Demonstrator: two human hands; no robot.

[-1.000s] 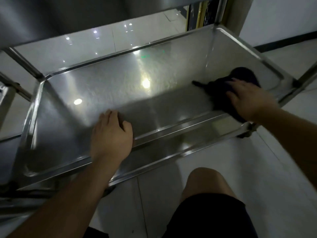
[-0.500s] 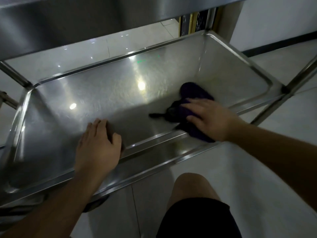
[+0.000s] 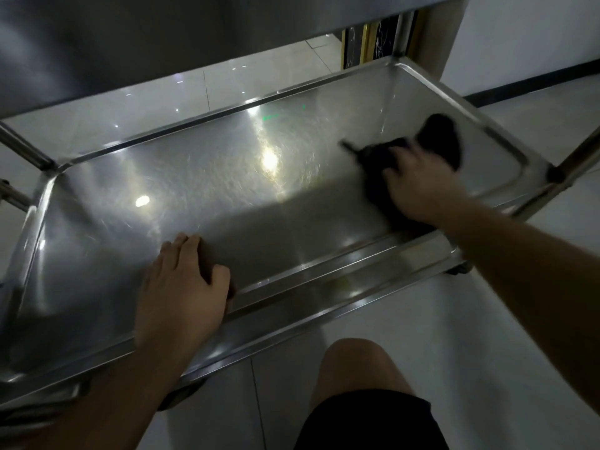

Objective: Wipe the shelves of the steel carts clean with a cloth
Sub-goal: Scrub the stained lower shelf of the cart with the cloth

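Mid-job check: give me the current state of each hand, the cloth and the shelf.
left hand: rests on the shelf's near rim, fingers over the edge.
right hand: presses the cloth, fingers spread.
cloth: dark, bunched, at the shelf's right end.
shelf: steel, shiny.

Steel cart shelf (image 3: 201, 190): shallow rectangular tray, raised rim all round, rounded corners, brushed surface with fine swirl scratches and bright light reflections. Lies level, long side across the view, near rim closest to the viewer. Corner posts visible at left and right ends; underside of an upper shelf (image 3: 130, 43) overhead, dull grey.

Cloth (image 3: 438, 141): dark, nearly black, crumpled and bunched, blurred. Lies flat on the shelf floor at the right end, close to the right rim, one thin corner trailing toward the middle. Partly covered from the near side.
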